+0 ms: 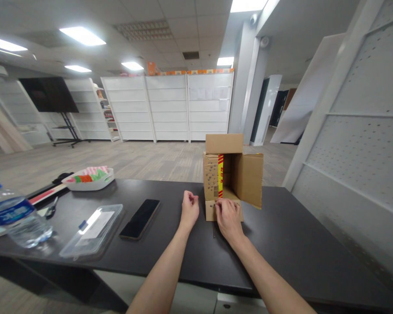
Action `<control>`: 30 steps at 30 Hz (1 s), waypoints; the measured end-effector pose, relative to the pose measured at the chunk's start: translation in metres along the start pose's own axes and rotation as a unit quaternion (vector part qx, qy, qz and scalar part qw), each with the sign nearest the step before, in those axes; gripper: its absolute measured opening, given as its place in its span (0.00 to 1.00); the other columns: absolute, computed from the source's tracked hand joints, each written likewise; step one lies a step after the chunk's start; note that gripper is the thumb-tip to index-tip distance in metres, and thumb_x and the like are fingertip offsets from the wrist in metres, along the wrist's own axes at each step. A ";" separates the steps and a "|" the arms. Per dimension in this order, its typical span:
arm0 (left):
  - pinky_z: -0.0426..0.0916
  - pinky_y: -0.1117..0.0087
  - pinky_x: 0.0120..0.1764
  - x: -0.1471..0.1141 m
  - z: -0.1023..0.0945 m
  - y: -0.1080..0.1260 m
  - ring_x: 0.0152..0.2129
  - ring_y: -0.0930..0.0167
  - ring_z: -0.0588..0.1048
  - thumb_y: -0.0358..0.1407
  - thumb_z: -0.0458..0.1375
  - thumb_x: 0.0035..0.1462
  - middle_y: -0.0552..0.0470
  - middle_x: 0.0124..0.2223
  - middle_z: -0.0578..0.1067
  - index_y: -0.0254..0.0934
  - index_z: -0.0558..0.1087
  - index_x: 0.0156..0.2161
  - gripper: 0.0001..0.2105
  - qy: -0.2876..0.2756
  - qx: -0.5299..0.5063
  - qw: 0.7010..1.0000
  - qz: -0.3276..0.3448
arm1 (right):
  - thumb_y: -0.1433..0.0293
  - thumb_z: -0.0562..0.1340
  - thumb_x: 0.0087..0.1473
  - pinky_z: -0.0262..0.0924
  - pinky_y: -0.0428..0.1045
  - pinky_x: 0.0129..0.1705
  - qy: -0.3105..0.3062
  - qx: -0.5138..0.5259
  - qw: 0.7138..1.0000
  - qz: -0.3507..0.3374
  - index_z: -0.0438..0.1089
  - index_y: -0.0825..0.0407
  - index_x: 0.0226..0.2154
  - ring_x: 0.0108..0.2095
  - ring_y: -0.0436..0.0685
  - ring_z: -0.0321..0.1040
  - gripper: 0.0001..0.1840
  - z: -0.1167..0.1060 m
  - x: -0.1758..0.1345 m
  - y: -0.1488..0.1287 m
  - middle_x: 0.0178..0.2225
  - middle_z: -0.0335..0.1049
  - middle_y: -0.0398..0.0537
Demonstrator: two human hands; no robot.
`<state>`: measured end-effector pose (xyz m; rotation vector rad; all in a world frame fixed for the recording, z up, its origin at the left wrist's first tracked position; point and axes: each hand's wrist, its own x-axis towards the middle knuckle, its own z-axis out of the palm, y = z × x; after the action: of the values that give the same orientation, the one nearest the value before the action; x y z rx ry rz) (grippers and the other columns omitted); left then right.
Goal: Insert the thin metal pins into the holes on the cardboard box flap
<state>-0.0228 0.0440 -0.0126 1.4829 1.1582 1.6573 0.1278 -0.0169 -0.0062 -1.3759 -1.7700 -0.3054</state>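
Observation:
An open cardboard box (211,179) lies on its side on the dark table, its opening facing me and its flaps spread. Yellow and red tape (220,174) runs down its left flap, which is dotted with small dark spots or holes. My right hand (229,216) is at the lower flap (211,213), fingers curled and pinched at its upper left part; anything between them is too small to make out. Left of the box, my left hand (190,208) is closed above the table, its grip hidden. Below the flap lies a thin dark rod (214,230).
A black phone (140,219), a clear plastic case (93,231) and a water bottle (18,218) are to the left. Farther back are a white basket (90,185) with colourful contents and black-handled scissors (52,209). A white perforated panel (363,165) stands at right.

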 end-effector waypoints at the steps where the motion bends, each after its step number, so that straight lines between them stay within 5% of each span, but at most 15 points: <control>1: 0.55 0.74 0.28 0.000 0.000 0.000 0.23 0.76 0.59 0.34 0.52 0.56 0.58 0.28 0.58 0.39 0.55 0.32 0.08 0.000 0.001 1.000 0.001 | 0.71 0.50 0.62 0.49 0.54 0.46 0.001 0.004 1.000 -0.001 0.63 0.52 0.36 0.41 0.59 0.63 0.08 0.000 0.000 0.000 0.38 0.71 0.52; 15: 0.56 0.74 0.28 0.000 0.000 0.004 0.22 0.76 0.60 0.34 0.53 0.55 0.58 0.27 0.58 0.39 0.56 0.31 0.08 0.011 -0.002 1.000 0.004 | 0.70 0.48 0.64 0.49 0.53 0.46 0.013 0.060 0.998 -0.010 0.63 0.52 0.38 0.40 0.58 0.66 0.09 -0.004 -0.002 -0.004 0.39 0.72 0.52; 30: 0.55 0.75 0.27 0.002 -0.001 0.000 0.22 0.77 0.57 0.32 0.53 0.55 0.59 0.27 0.57 0.39 0.55 0.31 0.09 0.046 -0.019 0.999 -0.018 | 0.65 0.49 0.64 0.62 0.57 0.44 0.026 0.175 0.983 0.046 0.63 0.52 0.41 0.42 0.61 0.67 0.10 -0.010 -0.011 -0.003 0.40 0.71 0.56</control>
<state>-0.0239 0.0454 -0.0114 1.3666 1.1901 1.7294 0.1302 -0.0313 -0.0076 -1.1800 -1.6194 0.0219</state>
